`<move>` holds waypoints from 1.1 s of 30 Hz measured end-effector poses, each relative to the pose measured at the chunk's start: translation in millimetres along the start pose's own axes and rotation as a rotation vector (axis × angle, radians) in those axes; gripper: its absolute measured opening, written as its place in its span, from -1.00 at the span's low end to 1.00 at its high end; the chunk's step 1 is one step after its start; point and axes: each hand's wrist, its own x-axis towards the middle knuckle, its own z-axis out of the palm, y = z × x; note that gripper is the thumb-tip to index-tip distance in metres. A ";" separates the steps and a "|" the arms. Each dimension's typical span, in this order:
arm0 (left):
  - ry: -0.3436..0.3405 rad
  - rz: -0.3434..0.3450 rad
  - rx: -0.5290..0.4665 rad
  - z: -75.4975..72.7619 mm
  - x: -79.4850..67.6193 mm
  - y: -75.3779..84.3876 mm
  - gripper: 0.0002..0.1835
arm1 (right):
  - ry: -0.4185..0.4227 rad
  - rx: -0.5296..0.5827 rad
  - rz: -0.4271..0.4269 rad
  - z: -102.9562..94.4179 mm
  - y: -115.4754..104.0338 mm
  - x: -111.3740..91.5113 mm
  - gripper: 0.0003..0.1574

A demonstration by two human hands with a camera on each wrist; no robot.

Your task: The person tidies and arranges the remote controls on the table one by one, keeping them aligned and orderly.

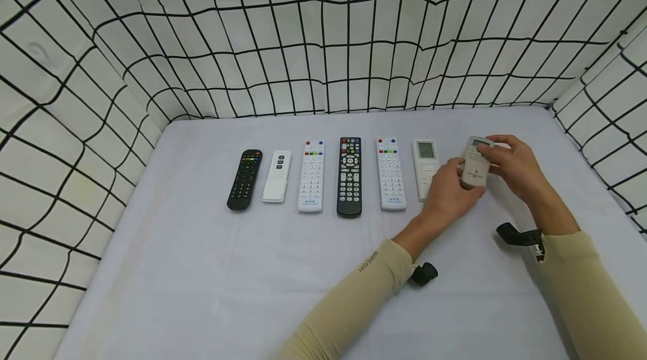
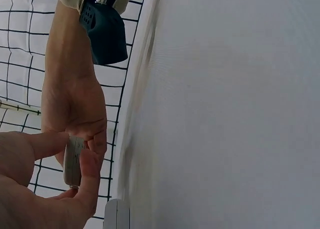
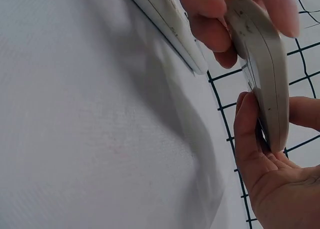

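Note:
Both hands hold a small pale grey air-conditioner remote (image 1: 476, 163) with a dark screen, raised at the right end of a row of remotes. The left hand (image 1: 450, 191) grips its lower end between thumb and fingers. At its upper end, the right hand (image 1: 515, 166) pinches the side, thumb on the face near the screen. In the left wrist view the remote (image 2: 74, 161) appears edge-on between the hands; the right wrist view shows its side and rounded end. Partly behind the left hand lies a white air-conditioner remote (image 1: 425, 163) with a grey-green screen.
Further left in the row lie a white remote (image 1: 391, 174), a long black one (image 1: 349, 177), another white one (image 1: 310, 176), a slim white one (image 1: 277, 177) and a black one (image 1: 245, 179). Black wire mesh (image 1: 323, 45) borders the white table (image 1: 227, 281).

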 end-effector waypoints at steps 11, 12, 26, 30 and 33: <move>0.055 -0.069 -0.098 12.7 -6.5 -0.2 -0.38 | -0.037 0.050 -0.011 -1.0 5.9 -5.7 -0.21; 0.060 -0.070 -0.096 13.5 -6.9 -0.2 -0.38 | -0.045 0.051 -0.012 -1.0 6.5 -5.6 -0.18; 0.021 -0.024 -0.027 23.1 -5.4 -1.1 -0.45 | -0.007 -0.155 -0.003 -2.8 17.0 1.8 -0.11; 0.000 -0.066 -0.005 25.6 -10.6 3.9 -0.37 | -0.006 -0.182 0.021 -3.8 18.9 4.6 -0.09; -0.001 -0.114 0.005 30.1 -15.2 8.4 -0.28 | -0.004 -0.186 0.029 -4.3 18.5 6.1 -0.08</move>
